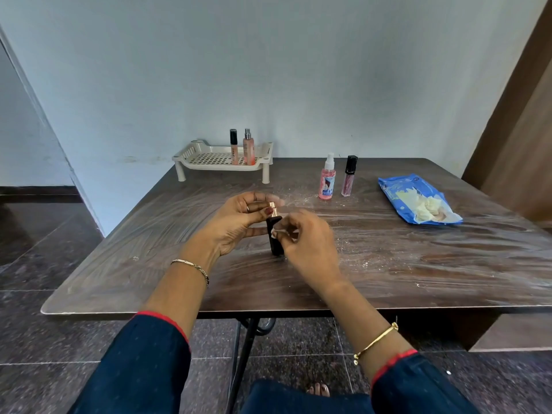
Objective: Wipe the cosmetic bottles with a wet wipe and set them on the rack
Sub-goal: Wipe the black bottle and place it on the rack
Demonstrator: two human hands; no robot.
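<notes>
At a dark wood-grain table (418, 258) set against a pale wall, a person wipes a black cosmetic bottle (275, 240) standing upright near the table's middle. Toward the back sits a cream rack (209, 158) holding a lip gloss tube (234, 146) and a peach spray bottle (248, 147) upright. On the right lies an open blue wet-wipe pack (415, 201). Between them stand a pink spray bottle (327, 179) and a dark-capped gloss tube (349, 176). Left hand (239, 222) pinches the bottle's gold cap (272, 207); right hand (307, 243), fingers curled, presses a wet wipe (279, 232) to the bottle's side.
</notes>
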